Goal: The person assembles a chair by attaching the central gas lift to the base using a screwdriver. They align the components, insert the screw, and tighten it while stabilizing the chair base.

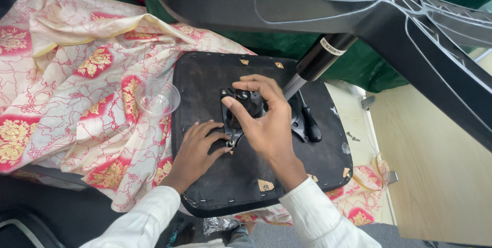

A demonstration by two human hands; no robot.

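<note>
Our right hand (pixel 264 120) grips the knob (pixel 249 100) on the seat plate (pixel 302 125); our left hand (pixel 197 150), fingers half-curled, presses the seat (pixel 215 73) just beside. We judge steady bracing helps.

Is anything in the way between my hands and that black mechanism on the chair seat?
Nothing visible. The right hand already rests on the black mechanism, and the left hand touches its lower edge. The clear plastic cup sits off to the side.

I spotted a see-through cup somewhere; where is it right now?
In the head view, the clear plastic cup sits on the patterned cloth, just left of the black seat underside, above the left hand.
</note>
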